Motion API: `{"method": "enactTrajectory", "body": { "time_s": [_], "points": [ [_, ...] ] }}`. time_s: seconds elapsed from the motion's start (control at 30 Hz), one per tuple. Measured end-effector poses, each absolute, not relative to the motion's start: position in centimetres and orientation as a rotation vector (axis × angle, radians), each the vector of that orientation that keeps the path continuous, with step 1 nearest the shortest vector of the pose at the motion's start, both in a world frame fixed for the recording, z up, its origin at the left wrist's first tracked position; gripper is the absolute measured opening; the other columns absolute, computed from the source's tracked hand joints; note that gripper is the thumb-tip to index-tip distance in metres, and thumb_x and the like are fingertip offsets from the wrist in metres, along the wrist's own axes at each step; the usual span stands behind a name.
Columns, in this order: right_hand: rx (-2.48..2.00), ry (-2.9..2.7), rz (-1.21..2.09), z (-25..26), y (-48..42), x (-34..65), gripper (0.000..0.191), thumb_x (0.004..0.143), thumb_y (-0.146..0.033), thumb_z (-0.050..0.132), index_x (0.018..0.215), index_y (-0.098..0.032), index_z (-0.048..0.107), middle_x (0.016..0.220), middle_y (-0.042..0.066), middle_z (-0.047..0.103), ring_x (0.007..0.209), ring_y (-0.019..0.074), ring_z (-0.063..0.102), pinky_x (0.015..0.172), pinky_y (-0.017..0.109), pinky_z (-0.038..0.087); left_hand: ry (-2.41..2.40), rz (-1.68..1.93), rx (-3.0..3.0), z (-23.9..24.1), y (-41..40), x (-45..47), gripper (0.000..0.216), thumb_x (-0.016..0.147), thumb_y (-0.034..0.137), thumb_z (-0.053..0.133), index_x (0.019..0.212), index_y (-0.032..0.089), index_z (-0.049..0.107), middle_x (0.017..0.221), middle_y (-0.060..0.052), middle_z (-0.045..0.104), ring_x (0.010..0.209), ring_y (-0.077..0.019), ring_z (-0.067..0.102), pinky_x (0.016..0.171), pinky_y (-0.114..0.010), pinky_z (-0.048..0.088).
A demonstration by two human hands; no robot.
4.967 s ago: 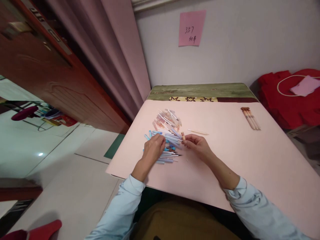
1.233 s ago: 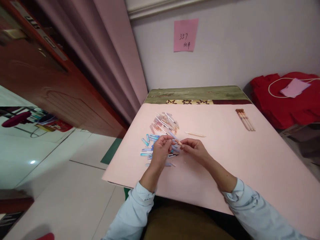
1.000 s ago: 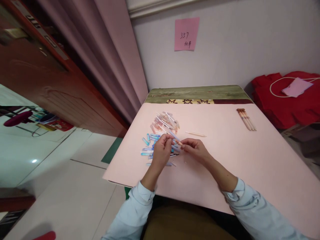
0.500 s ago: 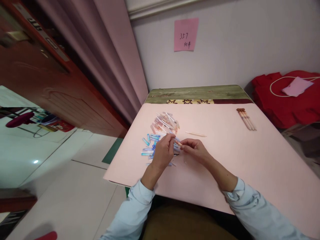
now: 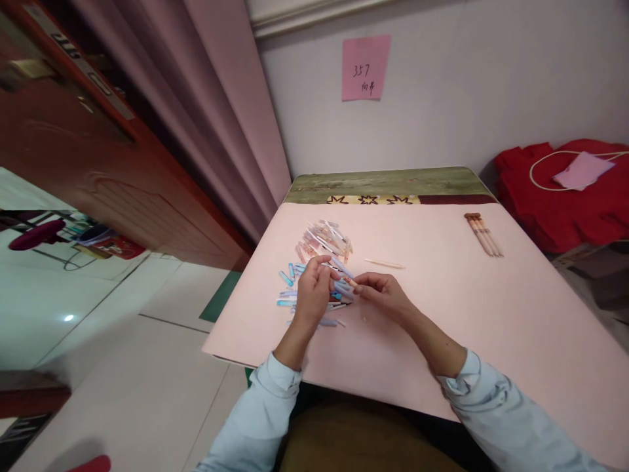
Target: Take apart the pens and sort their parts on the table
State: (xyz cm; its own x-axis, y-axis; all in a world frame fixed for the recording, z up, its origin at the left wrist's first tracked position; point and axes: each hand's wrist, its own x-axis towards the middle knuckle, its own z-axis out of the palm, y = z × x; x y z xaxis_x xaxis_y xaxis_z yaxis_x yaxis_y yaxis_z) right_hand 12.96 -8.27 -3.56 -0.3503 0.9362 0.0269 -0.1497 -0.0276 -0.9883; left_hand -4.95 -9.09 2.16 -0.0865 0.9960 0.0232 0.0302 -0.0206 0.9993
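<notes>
A heap of small pen parts, blue, clear and tan, lies on the pink sheet covering the table. My left hand hovers over the near side of the heap with its fingers curled, thumb and forefinger a little apart. My right hand sits just to the right of it, pinching a small tan pen piece whose tip points toward my left hand. A single thin pale stick rests alone on the sheet beyond my right hand.
A bundle of tan pens lies at the far right of the sheet. Red cloth with a pink paper sits right of the table. A pink note hangs on the wall. A curtain and brown door stand at the left.
My left hand has drawn slightly back to the left from the tan piece, which stays pinched in my right hand. The heap and the other pens have not moved.
</notes>
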Motion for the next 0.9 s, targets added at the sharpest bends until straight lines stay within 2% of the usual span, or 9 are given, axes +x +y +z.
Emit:
{"method": "enactTrajectory", "body": {
  "time_s": [0.1, 0.17, 0.3, 0.43, 0.57, 0.73, 0.9],
  "points": [
    [-0.92, -1.289, 1.525, -3.3, -8.4, 12.9, 0.029, 0.077, -0.043, 0.075, 0.092, -0.019, 0.075, 0.077, 0.003, 0.069, 0.065, 0.0136, 0.054, 0.064, 0.028, 0.043, 1.17, 1.302, 0.987, 2.1, -8.7, -5.0, 0.027, 0.082, 0.03, 0.06, 0.105, 0.017, 0.058, 0.075, 0.0, 0.061, 0.051, -0.0073, 0.043, 0.046, -0.019, 0.03],
    [-0.925, -1.252, 1.526, -3.2, -8.4, 12.9, 0.029, 0.076, -0.043, 0.075, 0.093, -0.019, 0.075, 0.076, 0.003, 0.069, 0.065, 0.0137, 0.053, 0.063, 0.028, 0.042, 1.142, 1.284, 1.037, 2.1, -8.7, -5.0, 0.025, 0.08, 0.029, 0.063, 0.102, 0.017, 0.062, 0.077, 0.0, 0.062, 0.053, -0.0068, 0.044, 0.047, -0.019, 0.031],
    [-0.91, -1.212, 1.565, -3.2, -8.4, 12.9, 0.029, 0.077, -0.043, 0.076, 0.095, -0.02, 0.075, 0.078, 0.003, 0.07, 0.066, 0.014, 0.053, 0.065, 0.029, 0.043, 1.208, 1.286, 1.455, 2.3, -9.3, -4.7, 0.022, 0.084, 0.027, 0.062, 0.103, 0.02, 0.071, 0.086, -0.004, 0.065, 0.068, -0.012, 0.056, 0.06, -0.024, 0.043],
    [-0.875, -1.157, 1.612, -3.3, -8.3, 13.0, 0.031, 0.077, -0.043, 0.075, 0.098, -0.02, 0.075, 0.082, 0.004, 0.071, 0.069, 0.0139, 0.055, 0.067, 0.029, 0.044, 1.224, 1.337, 1.823, 2.6, -9.8, -4.3, 0.022, 0.088, 0.022, 0.057, 0.104, 0.023, 0.073, 0.094, -0.006, 0.067, 0.083, -0.0156, 0.06, 0.073, -0.028, 0.048],
    [-0.852, -1.147, 1.628, -3.3, -8.3, 13.0, 0.033, 0.079, -0.045, 0.074, 0.099, -0.019, 0.074, 0.083, 0.005, 0.071, 0.069, 0.0137, 0.055, 0.067, 0.029, 0.045, 1.225, 1.361, 1.772, 2.9, -9.9, -4.1, 0.037, 0.087, 0.021, 0.059, 0.124, 0.024, 0.064, 0.091, -0.003, 0.064, 0.07, -0.0118, 0.056, 0.067, -0.025, 0.047],
    [-0.819, -1.201, 1.637, -3.0, -8.4, 13.0, 0.034, 0.082, -0.046, 0.07, 0.102, -0.019, 0.073, 0.085, 0.006, 0.07, 0.07, 0.0137, 0.056, 0.069, 0.029, 0.046, 1.218, 1.316, 1.679, 3.3, -10.1, -3.7, 0.021, 0.084, 0.027, 0.065, 0.102, 0.022, 0.074, 0.089, -0.005, 0.065, 0.07, -0.0133, 0.057, 0.066, -0.026, 0.045],
    [-0.848, -1.201, 1.614, -2.7, -8.5, 12.9, 0.034, 0.081, -0.047, 0.071, 0.1, -0.019, 0.074, 0.082, 0.005, 0.071, 0.072, 0.0152, 0.057, 0.071, 0.03, 0.046, 1.104, 1.4, 1.085, 3.5, -9.1, -3.3, 0.029, 0.083, 0.036, 0.065, 0.105, 0.018, 0.069, 0.083, -0.004, 0.064, 0.064, -0.0101, 0.054, 0.059, -0.022, 0.042]
  ]
}}
